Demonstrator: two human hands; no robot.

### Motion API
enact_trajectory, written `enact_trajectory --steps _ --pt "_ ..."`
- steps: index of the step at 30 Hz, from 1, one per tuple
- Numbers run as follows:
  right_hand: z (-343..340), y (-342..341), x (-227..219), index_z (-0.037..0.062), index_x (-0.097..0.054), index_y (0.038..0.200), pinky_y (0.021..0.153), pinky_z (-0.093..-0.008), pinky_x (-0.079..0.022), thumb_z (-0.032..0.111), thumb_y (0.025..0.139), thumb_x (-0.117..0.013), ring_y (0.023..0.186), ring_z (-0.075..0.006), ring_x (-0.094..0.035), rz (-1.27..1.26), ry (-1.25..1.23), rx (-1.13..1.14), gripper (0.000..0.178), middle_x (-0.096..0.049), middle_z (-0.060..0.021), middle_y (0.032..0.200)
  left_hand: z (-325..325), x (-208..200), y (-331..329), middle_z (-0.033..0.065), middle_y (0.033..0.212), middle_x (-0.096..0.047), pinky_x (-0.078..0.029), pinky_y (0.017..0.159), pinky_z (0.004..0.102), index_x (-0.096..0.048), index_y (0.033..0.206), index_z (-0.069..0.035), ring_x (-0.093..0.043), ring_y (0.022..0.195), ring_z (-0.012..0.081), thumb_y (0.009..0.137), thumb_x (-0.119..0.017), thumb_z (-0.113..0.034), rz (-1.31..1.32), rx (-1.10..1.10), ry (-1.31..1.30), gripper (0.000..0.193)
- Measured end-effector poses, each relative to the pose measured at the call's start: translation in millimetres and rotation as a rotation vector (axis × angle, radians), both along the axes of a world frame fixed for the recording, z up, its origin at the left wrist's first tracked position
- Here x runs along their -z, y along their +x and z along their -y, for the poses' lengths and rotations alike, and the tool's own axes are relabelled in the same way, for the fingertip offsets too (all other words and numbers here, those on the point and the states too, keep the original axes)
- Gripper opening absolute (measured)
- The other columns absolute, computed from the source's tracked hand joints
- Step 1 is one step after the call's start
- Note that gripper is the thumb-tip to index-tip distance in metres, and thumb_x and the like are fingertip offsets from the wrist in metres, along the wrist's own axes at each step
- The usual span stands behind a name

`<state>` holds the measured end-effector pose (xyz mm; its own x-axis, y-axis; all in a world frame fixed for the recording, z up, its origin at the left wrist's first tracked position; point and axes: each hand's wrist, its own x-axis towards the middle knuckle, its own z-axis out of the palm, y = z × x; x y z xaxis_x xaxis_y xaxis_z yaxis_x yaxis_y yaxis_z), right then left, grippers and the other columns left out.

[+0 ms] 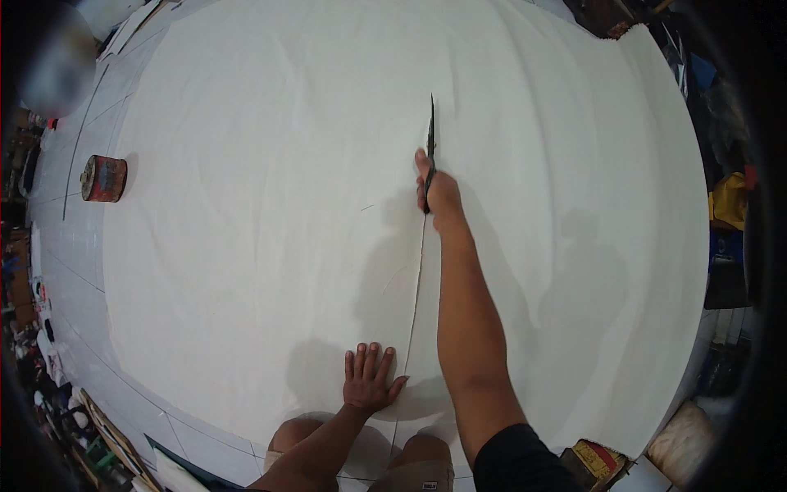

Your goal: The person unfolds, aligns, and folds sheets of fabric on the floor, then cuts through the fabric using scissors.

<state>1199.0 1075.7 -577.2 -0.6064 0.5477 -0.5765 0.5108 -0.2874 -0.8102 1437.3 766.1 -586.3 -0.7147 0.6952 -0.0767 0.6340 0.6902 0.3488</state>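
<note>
A large sheet of white cloth [246,164] is spread over the tiled floor. Near its middle, my right hand [441,195] grips a pair of dark scissors [431,131], whose blades point away from me along the cloth. From the scissors a cut line [416,287] runs back toward my knees. My left hand [370,379] lies flat on the cloth just left of that line, fingers spread, its thumb reaching to the cut edge. Left of the scissors, a short dark mark or thread [366,207] shows on the cloth.
A worn red can [105,179] stands on the cloth's left edge. Beyond it, a thin dark rod [84,135] lies on the pale tiles [70,254]. A red and yellow box [597,461] sits at the near right corner. Assorted clutter lines both sides.
</note>
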Motion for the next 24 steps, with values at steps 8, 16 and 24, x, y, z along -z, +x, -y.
enact_trajectory --steps 8,16,24 --pt "-19.8 -36.3 8.9 0.0085 -0.05 0.064 0.04 -0.0246 -0.034 0.057 0.077 -0.068 0.04 -0.0103 -0.042 -0.065 0.042 0.051 0.054 -0.045 0.0011 0.051 4.3 2.0 -2.4 0.0215 0.138 -0.036 -0.023 0.105 0.0601 -0.049 0.131 -0.012 -0.031 0.131 0.0418 0.08 -0.06 -0.054 -0.02 0.01 -0.026 0.067" --pt "-21.4 -25.6 8.2 0.0074 -0.05 0.061 0.039 -0.0264 -0.035 0.058 0.079 -0.066 0.041 -0.0119 -0.045 0.014 0.146 0.029 0.056 -0.045 -0.0001 0.051 -112.3 0.6 -195.3 0.0255 0.119 -0.047 -0.033 0.095 0.0499 -0.049 0.121 0.002 -0.043 0.111 0.0411 0.08 -0.064 -0.021 -0.102 -0.321 0.323 0.048" --pt "-22.6 -33.6 3.3 0.0058 -0.052 0.061 0.049 -0.0314 -0.041 0.06 0.082 -0.059 0.046 -0.017 -0.052 0.109 0.194 -0.01 0.059 -0.05 -0.0043 0.052 -222.2 14.4 -377.2 0.0201 0.147 -0.028 -0.013 0.113 0.0509 -0.037 0.141 -0.013 -0.02 0.138 0.0397 0.091 -0.044 -0.045 -0.261 -0.228 0.086 0.059"
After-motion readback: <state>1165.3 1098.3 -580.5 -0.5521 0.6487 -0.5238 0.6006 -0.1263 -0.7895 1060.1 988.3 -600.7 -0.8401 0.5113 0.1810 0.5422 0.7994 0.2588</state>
